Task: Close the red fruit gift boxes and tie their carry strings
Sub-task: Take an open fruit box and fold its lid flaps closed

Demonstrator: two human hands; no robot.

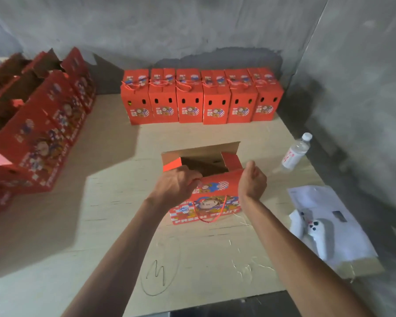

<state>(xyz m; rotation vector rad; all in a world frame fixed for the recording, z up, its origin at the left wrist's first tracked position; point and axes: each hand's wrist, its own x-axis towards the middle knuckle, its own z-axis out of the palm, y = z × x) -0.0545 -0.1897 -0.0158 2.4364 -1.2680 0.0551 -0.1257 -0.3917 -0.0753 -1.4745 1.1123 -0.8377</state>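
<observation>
While hands grip box [212, 193], bottle [295, 152] near.

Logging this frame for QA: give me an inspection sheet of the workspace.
Surface: pale board, scuffed, pen scribble near the front.
Job's things: open box, flaps up, red string hanging loose; row of six closed boxes at the back wall; open boxes stacked on the left.
Clutter: water bottle, papers, white controller on the right.
Hands: left hand and right hand grip the near top flap.
Cables: nothing seen.
Surroundings: grey concrete walls.
</observation>
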